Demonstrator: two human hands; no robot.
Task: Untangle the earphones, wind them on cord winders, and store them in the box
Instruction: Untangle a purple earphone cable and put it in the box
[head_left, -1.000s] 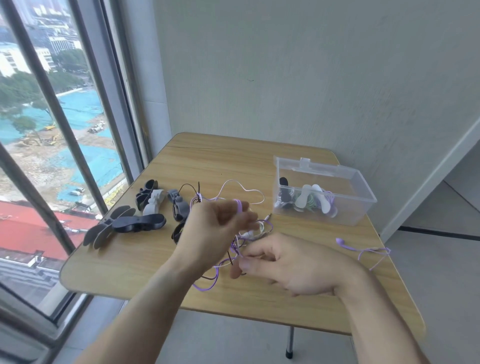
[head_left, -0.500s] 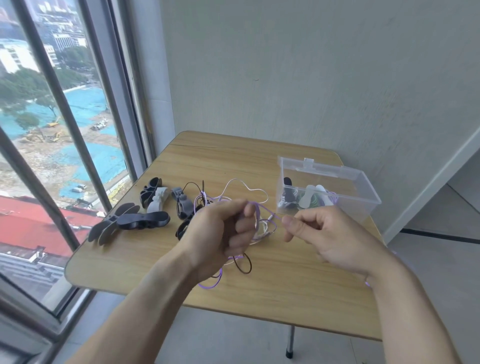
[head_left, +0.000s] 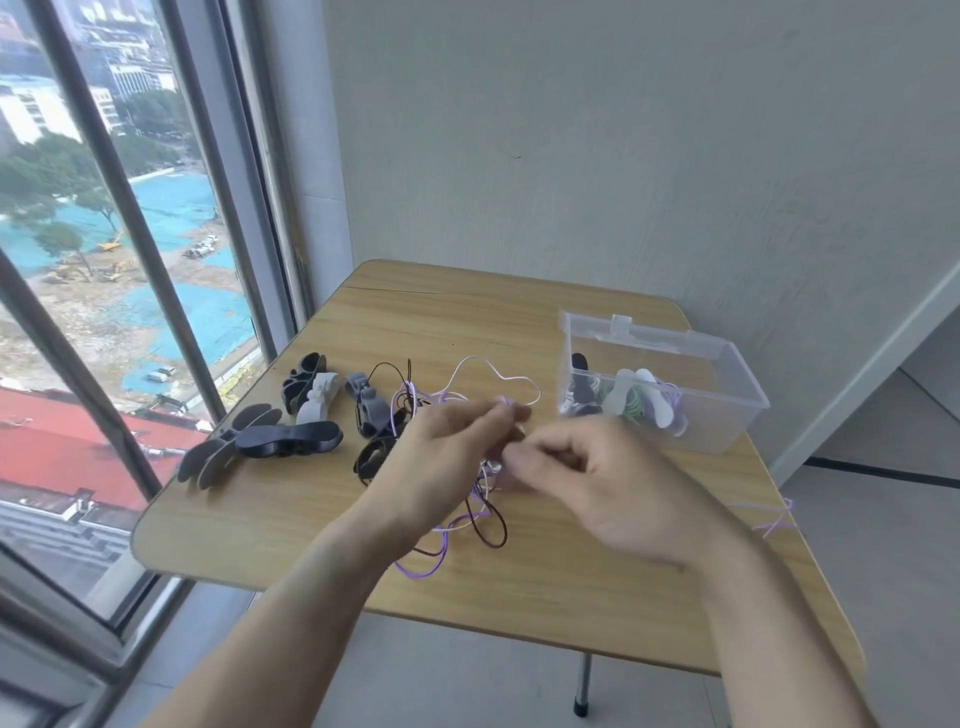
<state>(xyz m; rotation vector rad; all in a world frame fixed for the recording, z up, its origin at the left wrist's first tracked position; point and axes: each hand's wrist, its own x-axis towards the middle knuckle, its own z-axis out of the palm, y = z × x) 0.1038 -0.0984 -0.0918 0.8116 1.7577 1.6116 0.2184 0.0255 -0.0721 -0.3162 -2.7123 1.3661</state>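
Bright daylight enters through the window at left; motion blur smears the right hand, and wide-angle distortion bends the frame edges

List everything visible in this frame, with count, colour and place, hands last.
tangled earphone cords: one bundle, purple, white and dark, table centre
empty cord winders: about six, black, grey and white, table left
box: one, clear plastic, open, table right
wound winders in box: several, black, white and purple
loose purple cord: one, table's right edge
table: one, light wood
window: left, grey frame
left hand: pinching the tangle
right hand: blurred, pinching the tangle
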